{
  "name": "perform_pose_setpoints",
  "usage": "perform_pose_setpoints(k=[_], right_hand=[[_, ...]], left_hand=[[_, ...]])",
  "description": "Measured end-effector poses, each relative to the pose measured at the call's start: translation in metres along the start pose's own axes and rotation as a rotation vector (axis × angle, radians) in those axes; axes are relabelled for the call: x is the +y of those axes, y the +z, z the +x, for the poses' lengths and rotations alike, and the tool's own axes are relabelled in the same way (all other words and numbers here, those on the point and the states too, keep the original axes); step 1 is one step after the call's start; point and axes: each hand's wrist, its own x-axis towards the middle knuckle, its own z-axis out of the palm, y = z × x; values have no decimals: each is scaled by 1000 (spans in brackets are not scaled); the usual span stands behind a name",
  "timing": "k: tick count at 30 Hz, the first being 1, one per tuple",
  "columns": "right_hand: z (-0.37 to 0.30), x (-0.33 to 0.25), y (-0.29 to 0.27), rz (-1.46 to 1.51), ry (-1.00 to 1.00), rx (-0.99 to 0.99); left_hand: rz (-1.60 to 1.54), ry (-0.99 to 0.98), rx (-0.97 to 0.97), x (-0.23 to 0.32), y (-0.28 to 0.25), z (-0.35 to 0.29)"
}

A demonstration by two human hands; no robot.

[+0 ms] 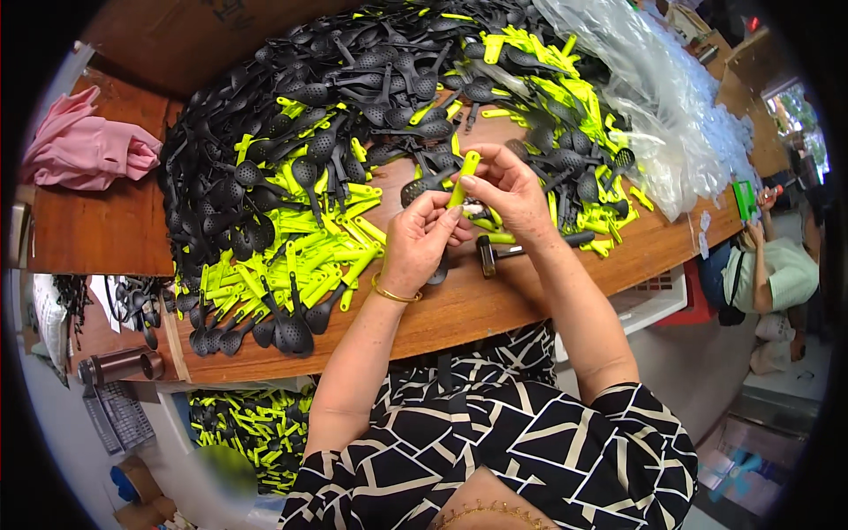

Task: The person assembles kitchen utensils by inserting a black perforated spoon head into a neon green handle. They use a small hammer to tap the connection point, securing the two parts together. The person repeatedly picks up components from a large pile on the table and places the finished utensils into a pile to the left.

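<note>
Brown wood runs under everything from where I stand: a broad table [459,305], its far side buried in a heap of black kitchen utensils [371,62], many of them with perforated heads. Bright yellow-green handles [309,265] spill through the heap, thickest to the person's left, with more at the far right beside a big clear plastic sheet [654,106]. Off on the left, a pink cloth [93,146] lies crumpled on a wooden surface, and over at the right edge I can see a co-worker [768,274] in a pale top.

Near the middle, above the table, the person has one yellow-green handle piece [464,177] between both hands, tilted, its rounded end pointing away. Its upper part lies against the thumb and fingertips of the right hand [511,190], which is closed to a narrow pinch. Its lower end runs down to the left hand [424,234], whose thumb and fingers are also drawn in narrow around it. Something small and pale shows between the two hands; I can't make out what it is. Just beneath the right hand, on the table, lies a hammer [486,256] with a dark head. A gold bangle [395,292] circles the left wrist.
</note>
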Motion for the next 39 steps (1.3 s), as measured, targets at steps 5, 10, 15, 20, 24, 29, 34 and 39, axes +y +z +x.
perform_pose_setpoints(k=[5,10,15,20,24,29,34,39], right_hand=[[-83,-40,-56,-1015,-200,-63],[-127,-15,-84,-1457,-347,13],[-107,-1,-95,-1512,-606,7],[-124,-31,-75,-1398,-443,-34],[-163,-36,-39,-1116,-139,-112],[-195,16,-13,-877,-289,-206],[-178,-15,28,-936,-597,-242],[-176,-11,38,-1280,-521,-476]], left_hand=[[-85,-262,-78,21,18,-106],[-216,-533,148,1,-3,-208],[-169,-518,338,-23,-9,-247],[-191,-409,475,-44,-3,-245],[-167,-469,466,-36,7,-240],[-251,-453,455,-42,9,-240],[-468,-430,381,-44,-5,-247],[-398,-431,432,-31,5,-246]])
